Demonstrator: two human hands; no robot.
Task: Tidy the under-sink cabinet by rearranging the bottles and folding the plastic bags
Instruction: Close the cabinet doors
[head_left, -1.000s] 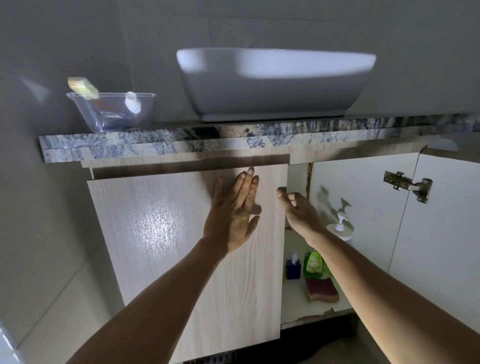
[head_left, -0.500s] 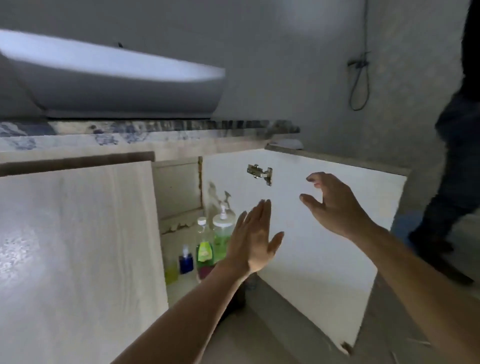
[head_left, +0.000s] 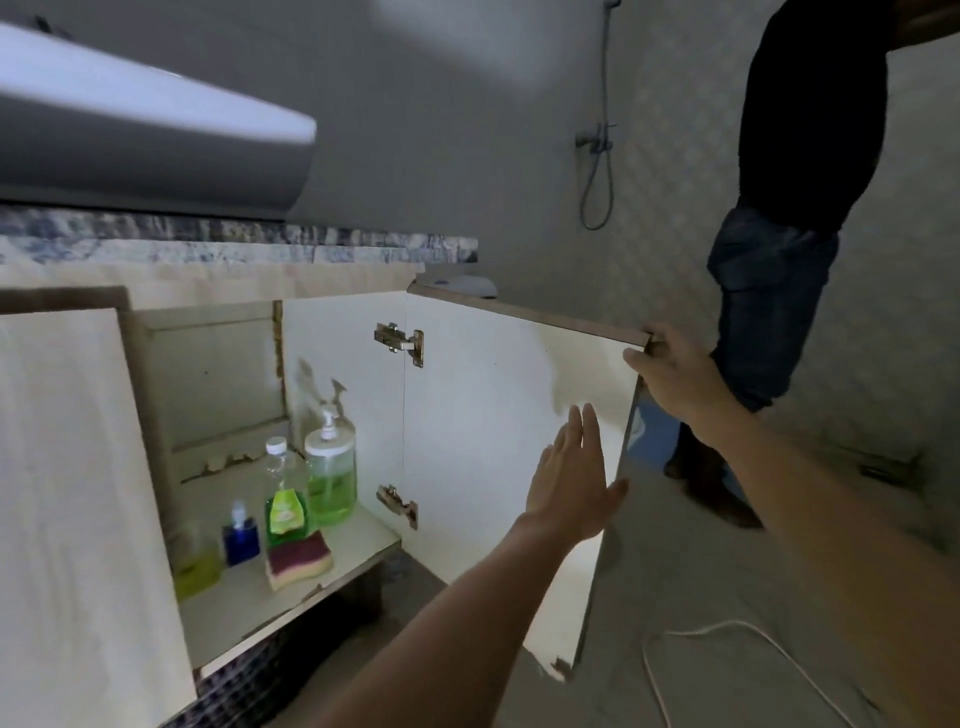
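White door (head_left: 493, 441) stands open: the right hand (head_left: 675, 374) grips its top corner, the left hand (head_left: 571, 478) flat, fingers straight, before its inner face; bottles (head_left: 332, 467) on the shelf (head_left: 363, 535).

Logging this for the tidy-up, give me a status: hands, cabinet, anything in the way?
Right hand grips right door's top corner; left hand open, flat by its inner face. Bottles and sponge untouched on shelf. Left door covers the rest.
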